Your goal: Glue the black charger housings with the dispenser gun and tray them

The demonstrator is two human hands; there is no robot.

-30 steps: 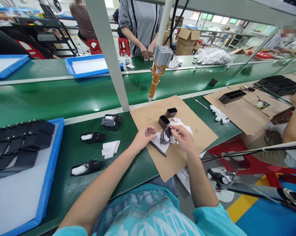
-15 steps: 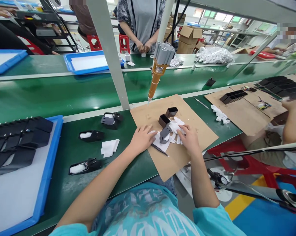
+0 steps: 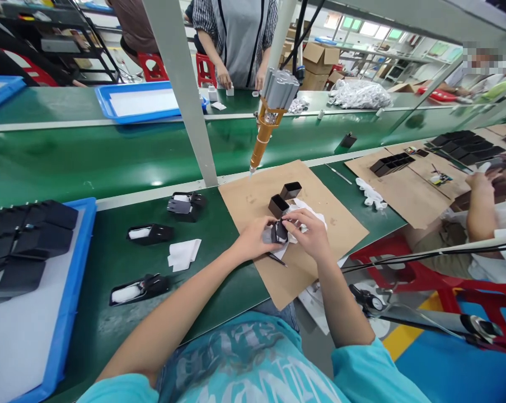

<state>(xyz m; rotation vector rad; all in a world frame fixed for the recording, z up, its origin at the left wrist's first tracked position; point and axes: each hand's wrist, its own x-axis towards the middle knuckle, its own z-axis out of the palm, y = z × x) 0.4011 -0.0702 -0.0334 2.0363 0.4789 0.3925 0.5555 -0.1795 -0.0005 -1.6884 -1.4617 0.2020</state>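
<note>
Over the cardboard sheet [image 3: 320, 240], both my hands hold a small black plastic case [image 3: 280, 232] with a whitish part showing in it. My left hand [image 3: 253, 239] grips its left side between thumb and fingers. The fingertips of my right hand [image 3: 309, 232] pinch its upper right edge. Just beyond stand two open black boxes, the nearer box [image 3: 278, 206] and the farther box [image 3: 291, 190]. White cloth [image 3: 318, 215] lies partly under my right hand. Below the case, a dark slim pointed tool [image 3: 277, 259] rests on the cardboard, partly hidden.
An orange-and-grey dispenser [image 3: 261, 140] hangs above the cardboard. Several black cases, such as this case [image 3: 139, 289], and a folded white cloth [image 3: 183, 254] lie left. A blue-rimmed tray [image 3: 74, 280] holds more. Gloves [image 3: 370, 194] lie right; co-workers sit across and right.
Both hands have closed in on the black case from either side and now grip it. Before, they lay with fingers apart on the white cloth beside it. The view has shifted slightly.
</note>
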